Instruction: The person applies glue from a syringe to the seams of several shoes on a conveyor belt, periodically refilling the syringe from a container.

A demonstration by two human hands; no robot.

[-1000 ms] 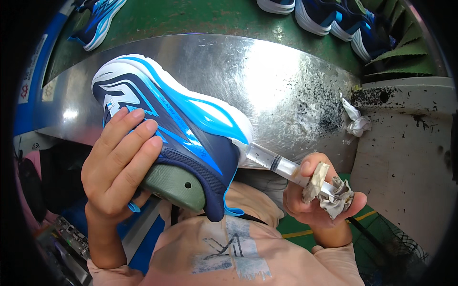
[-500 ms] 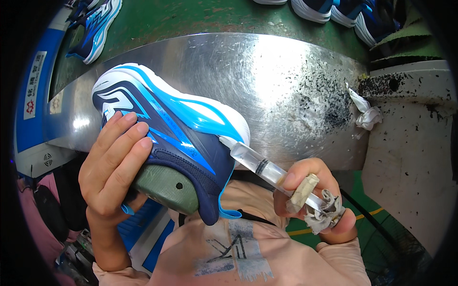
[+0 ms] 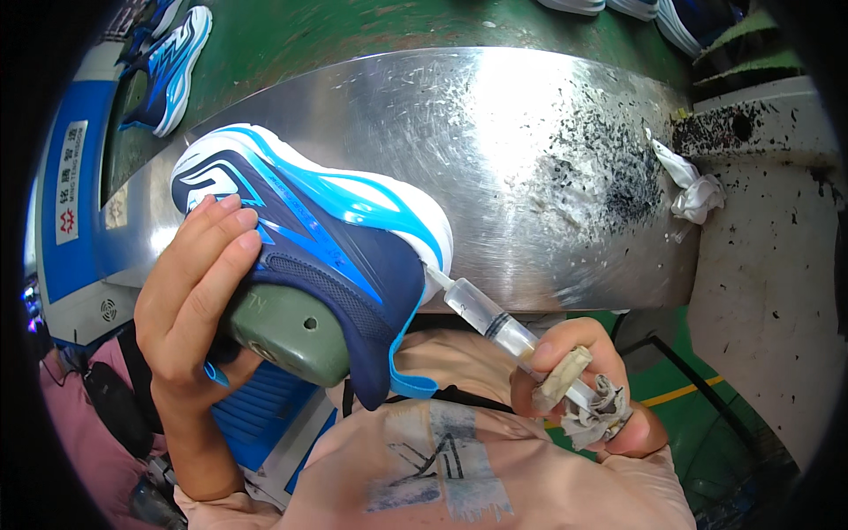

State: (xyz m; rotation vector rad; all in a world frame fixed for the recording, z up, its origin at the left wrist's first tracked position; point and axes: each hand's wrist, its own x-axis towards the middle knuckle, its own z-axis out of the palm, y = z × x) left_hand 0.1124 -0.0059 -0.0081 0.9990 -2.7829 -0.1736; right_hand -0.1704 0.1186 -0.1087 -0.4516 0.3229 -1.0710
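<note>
My left hand (image 3: pixel 199 291) is closed around a navy, blue and white running shoe (image 3: pixel 327 238), its fingers over the laced upper and its thumb hidden underneath. A green shoe last (image 3: pixel 291 331) fills the shoe's opening. My right hand (image 3: pixel 583 380) grips a clear syringe (image 3: pixel 495 327), whose finger flange and plunger end are wrapped in pale tape and crumpled cloth. The syringe's tip meets the seam between sole and upper near the heel. A blue pull loop (image 3: pixel 411 380) hangs at the heel.
Beneath the shoe lies a scratched metal plate (image 3: pixel 424 106) with black residue at its right. A crumpled white tissue (image 3: pixel 693 190) rests by the pale machine housing (image 3: pixel 760 256). Further shoes (image 3: pixel 172 75) stand on the green surface (image 3: pixel 353 26) beyond.
The shoe has turned slightly and shifted a little left with my left hand. The syringe tip has moved along the seam toward the back of the heel.
</note>
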